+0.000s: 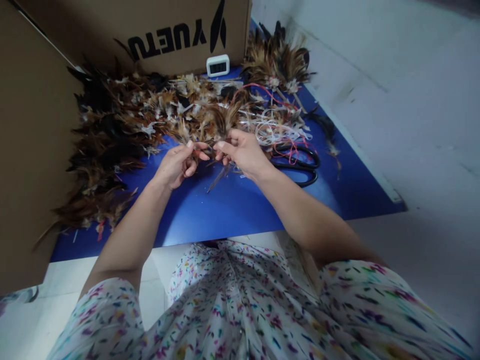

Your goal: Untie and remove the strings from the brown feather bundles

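Head camera: a person in a flower-print top works at a blue table point(225, 210), both bare hands raised over its middle and pinched on a small bundle of brown feathers point(219, 122). The left hand point(176, 162) closes thumb and forefinger on the quill ends at the near side of the bundle; the right hand point(243, 150) meets it fingertip to fingertip, also shut on the stems, while the plumes fan away toward the far side. One loose dark feather point(219, 177) hangs just below the hands, near the tabletop. The bundle looks almost weightless, soft and springy at the vanes, stiffer along the shafts; by that look the safe hold is at the bare quills, since squeezing the vanes would likely crush or fray them and a slack pinch could let single feathers slip out. A large heap of feathers point(112, 135) spreads over the left and far part of the table, with a tangle of white and red string point(277, 131) to the right and black scissors point(300, 162) just beside the right wrist. A cardboard box point(157, 30) and a small white timer point(218, 65) stand at the far edge.
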`<state>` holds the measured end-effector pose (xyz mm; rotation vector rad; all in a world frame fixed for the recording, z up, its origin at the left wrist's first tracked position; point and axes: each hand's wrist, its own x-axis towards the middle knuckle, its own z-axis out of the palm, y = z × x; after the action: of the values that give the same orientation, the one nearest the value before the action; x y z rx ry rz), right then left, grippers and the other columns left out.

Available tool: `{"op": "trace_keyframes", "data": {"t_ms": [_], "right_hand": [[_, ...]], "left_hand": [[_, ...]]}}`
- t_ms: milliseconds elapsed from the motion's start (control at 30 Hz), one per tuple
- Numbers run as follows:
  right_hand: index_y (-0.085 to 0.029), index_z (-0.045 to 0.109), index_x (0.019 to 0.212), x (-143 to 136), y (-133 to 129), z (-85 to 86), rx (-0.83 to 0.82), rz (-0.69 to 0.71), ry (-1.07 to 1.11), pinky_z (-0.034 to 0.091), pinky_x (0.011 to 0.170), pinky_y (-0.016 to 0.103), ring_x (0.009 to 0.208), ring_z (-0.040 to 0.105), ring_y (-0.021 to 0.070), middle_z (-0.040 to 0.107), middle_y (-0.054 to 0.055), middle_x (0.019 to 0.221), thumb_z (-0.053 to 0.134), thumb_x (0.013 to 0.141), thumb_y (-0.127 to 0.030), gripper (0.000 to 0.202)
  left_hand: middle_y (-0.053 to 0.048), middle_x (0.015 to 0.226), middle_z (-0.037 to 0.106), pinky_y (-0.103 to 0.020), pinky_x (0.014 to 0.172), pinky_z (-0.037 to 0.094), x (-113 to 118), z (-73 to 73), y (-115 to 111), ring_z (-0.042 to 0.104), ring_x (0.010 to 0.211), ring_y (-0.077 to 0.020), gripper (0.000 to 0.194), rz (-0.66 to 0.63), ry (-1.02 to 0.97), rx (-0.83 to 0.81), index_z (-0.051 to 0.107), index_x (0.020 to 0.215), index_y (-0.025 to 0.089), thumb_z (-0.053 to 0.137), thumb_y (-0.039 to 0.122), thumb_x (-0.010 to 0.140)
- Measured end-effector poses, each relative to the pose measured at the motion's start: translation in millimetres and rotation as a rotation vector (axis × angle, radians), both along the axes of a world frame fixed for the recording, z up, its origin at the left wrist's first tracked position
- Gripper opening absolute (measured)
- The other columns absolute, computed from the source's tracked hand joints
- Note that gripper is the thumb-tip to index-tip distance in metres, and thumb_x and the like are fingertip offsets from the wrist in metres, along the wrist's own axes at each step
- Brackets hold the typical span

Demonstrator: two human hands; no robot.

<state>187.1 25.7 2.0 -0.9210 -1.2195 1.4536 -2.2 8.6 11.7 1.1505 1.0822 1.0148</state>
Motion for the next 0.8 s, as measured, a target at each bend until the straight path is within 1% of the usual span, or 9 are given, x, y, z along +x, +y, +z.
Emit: {"op": "trace_keyframes", "data": {"t_ms": [100,200,233,300,400,500,567,667,800], "right_hand": [[-0.018,0.057,0.075,-3,-4,-1.4,-0.041,0.031,0.014,0.045,0.045,0.017,0.055,0.061,0.0080,0.065,-0.002,0.062,0.072,0.086,-0.019,0.019],[-0.018,0.057,0.075,-7,-7,-3.1,-0.055,0.073,0.039,0.046,0.044,0.017,0.056,0.063,0.0085,0.064,-0.003,0.062,0.078,0.082,-0.028,0.025],[-0.018,0.057,0.075,-8,-8,-3.5,-0.049,0.081,0.043,0.045,0.044,0.017,0.056,0.063,0.0087,0.063,-0.003,0.061,0.081,0.080,-0.031,0.027],[-0.018,0.057,0.074,-10,-10,-4.1,-0.032,0.087,0.038,0.044,0.043,0.018,0.055,0.062,0.0089,0.063,-0.003,0.060,0.083,0.076,-0.032,0.030],[-0.017,0.057,0.073,-13,-11,-5.1,-0.023,0.086,0.011,0.043,0.042,0.019,0.052,0.061,0.0085,0.062,-0.003,0.060,0.082,0.076,-0.025,0.026],[-0.018,0.057,0.072,-13,-11,-5.3,-0.025,0.071,0.004,0.043,0.042,0.019,0.050,0.059,0.0081,0.061,-0.005,0.057,0.083,0.074,-0.025,0.027],[-0.018,0.058,0.072,-12,-10,-4.7,-0.031,0.063,0.021,0.043,0.043,0.018,0.050,0.058,0.0076,0.062,-0.005,0.057,0.085,0.071,-0.029,0.029],[-0.017,0.060,0.074,-9,-9,-3.8,-0.062,0.072,0.051,0.044,0.044,0.017,0.052,0.059,0.0071,0.066,-0.003,0.062,0.086,0.070,-0.031,0.029],[-0.017,0.061,0.079,-7,-9,-3.5,-0.128,0.058,0.093,0.043,0.045,0.017,0.054,0.061,0.0071,0.070,-0.001,0.068,0.082,0.073,-0.023,0.022]], "left_hand": [[-0.009,0.097,0.075,-0.018,0.034,0.028,3,-1.9,-1,0.042,0.038,-0.0019,0.040,0.029,-0.002,0.011,0.071,0.110,0.016,0.066,0.049,0.088],[-0.007,0.095,0.073,-0.019,0.034,0.028,8,-5.5,-2,0.043,0.039,-0.0028,0.043,0.040,0.032,-0.003,0.068,0.116,0.019,0.065,0.052,0.089],[-0.006,0.091,0.072,-0.019,0.034,0.027,10,-7.1,-3,0.044,0.040,-0.0034,0.042,0.041,0.049,-0.009,0.068,0.114,0.019,0.064,0.054,0.089],[-0.003,0.082,0.069,-0.019,0.034,0.027,13,-10.5,-5,0.045,0.040,-0.0046,0.041,0.020,0.070,-0.010,0.068,0.103,0.019,0.064,0.057,0.088],[-0.002,0.072,0.064,-0.020,0.034,0.028,17,-14.5,-8,0.049,0.041,-0.0064,0.044,-0.056,0.080,0.004,0.062,0.082,0.017,0.065,0.061,0.086],[-0.002,0.070,0.064,-0.020,0.034,0.030,19,-16.2,-11,0.050,0.040,-0.0069,0.048,-0.088,0.116,0.015,0.060,0.078,0.018,0.064,0.065,0.085],[-0.002,0.067,0.064,-0.020,0.035,0.032,18,-16.8,-10,0.050,0.040,-0.0074,0.048,-0.055,0.147,0.061,0.061,0.079,0.018,0.065,0.065,0.084],[0.000,0.058,0.061,-0.021,0.036,0.033,16,-17.8,-6,0.050,0.040,-0.0080,0.045,0.039,0.192,0.179,0.064,0.076,0.018,0.070,0.062,0.081],[-0.001,0.068,0.068,-0.020,0.035,0.031,12,-18.5,-1,0.049,0.039,-0.0059,0.039,0.162,0.154,0.243,0.064,0.073,0.017,0.077,0.054,0.077]]}}
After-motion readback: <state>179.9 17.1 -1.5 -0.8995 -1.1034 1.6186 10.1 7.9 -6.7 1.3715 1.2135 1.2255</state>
